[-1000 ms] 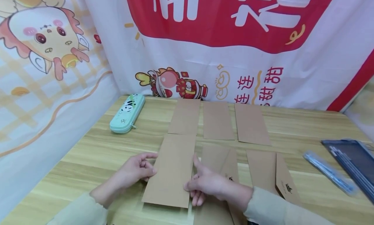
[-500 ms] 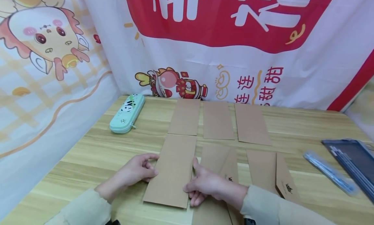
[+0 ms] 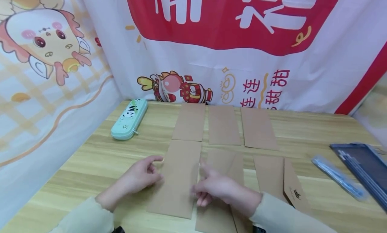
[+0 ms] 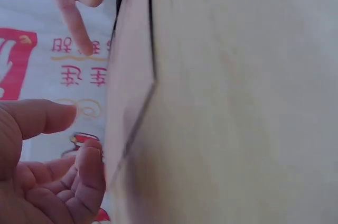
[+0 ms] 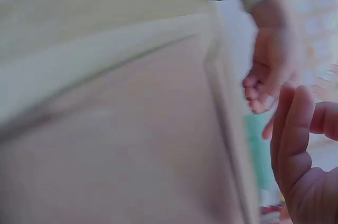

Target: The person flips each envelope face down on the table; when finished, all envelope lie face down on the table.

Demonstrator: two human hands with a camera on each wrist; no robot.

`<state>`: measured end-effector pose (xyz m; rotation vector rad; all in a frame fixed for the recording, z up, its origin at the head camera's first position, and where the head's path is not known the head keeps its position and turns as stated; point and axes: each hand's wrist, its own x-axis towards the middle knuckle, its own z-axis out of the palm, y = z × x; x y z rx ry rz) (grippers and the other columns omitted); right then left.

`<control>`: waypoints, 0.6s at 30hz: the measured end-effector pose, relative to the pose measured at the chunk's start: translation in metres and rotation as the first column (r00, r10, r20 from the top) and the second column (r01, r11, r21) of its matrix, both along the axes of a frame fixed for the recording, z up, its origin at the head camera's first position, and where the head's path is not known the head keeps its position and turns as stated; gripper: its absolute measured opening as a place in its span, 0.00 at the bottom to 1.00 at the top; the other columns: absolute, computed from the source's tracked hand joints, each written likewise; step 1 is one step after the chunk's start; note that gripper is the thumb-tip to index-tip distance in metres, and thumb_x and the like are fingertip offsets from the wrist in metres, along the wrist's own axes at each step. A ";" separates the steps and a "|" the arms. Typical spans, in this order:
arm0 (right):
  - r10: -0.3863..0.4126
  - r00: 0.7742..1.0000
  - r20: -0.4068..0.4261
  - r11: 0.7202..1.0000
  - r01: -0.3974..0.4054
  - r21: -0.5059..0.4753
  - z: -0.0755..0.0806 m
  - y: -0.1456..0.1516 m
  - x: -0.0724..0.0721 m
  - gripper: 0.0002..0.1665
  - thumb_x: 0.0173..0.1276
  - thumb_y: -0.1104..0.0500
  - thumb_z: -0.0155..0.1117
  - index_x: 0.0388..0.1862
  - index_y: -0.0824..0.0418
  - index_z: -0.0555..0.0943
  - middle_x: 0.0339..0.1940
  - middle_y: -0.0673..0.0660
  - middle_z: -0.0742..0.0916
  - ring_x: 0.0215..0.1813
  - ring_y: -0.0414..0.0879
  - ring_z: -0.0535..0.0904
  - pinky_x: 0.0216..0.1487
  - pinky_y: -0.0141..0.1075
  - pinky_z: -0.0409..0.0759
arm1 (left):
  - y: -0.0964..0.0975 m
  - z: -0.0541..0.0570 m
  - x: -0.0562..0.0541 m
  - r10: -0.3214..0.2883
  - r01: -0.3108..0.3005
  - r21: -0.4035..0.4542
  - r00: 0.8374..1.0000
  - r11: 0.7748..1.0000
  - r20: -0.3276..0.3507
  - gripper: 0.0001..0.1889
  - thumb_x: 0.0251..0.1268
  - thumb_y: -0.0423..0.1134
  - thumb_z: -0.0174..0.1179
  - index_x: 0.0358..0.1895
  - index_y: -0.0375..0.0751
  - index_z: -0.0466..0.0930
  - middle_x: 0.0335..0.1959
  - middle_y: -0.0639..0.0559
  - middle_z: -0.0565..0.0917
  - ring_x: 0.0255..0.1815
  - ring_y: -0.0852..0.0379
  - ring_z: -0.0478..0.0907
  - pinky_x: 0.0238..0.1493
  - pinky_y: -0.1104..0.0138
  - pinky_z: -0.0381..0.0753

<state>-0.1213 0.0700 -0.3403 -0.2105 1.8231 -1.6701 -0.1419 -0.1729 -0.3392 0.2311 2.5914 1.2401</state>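
A flat brown paper envelope [image 3: 178, 179] lies lengthwise on the table, its far end meeting another brown paper piece [image 3: 188, 122]. Beside its left edge is my left hand [image 3: 140, 176]; in the left wrist view there is a gap between thumb and fingers, with nothing held. My right hand [image 3: 219, 187], slightly blurred, hovers by the right edge with its index finger pointing forward. Nothing shows between that hand's thumb and fingers [image 5: 296, 134] in the right wrist view. Partly under the right hand lies an envelope with its flap unfolded [image 3: 219, 159].
Another envelope [image 3: 269, 172] with an unfolded, crown-printed flap lies to the right. Two brown paper pieces lie at the back, one in the middle [image 3: 224, 125], one right [image 3: 259, 128]. A mint pencil case [image 3: 129, 120], clear packet [image 3: 338, 177] and dark mesh pouch [image 3: 362, 165] flank them.
Both hands have let go of the envelope's edges, and the envelope now rests on the table. The camera view has shifted slightly.
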 end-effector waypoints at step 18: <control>-0.185 0.967 -0.175 0.982 0.176 -0.062 0.022 0.101 0.014 0.52 0.65 0.59 0.60 0.74 0.63 0.36 0.64 0.73 0.65 0.60 0.58 0.71 0.60 0.43 0.74 | 0.086 0.008 0.005 -0.234 0.228 0.409 0.972 0.884 -0.034 0.29 0.60 0.30 0.56 0.64 0.26 0.60 0.61 0.32 0.68 0.59 0.39 0.69 0.56 0.64 0.75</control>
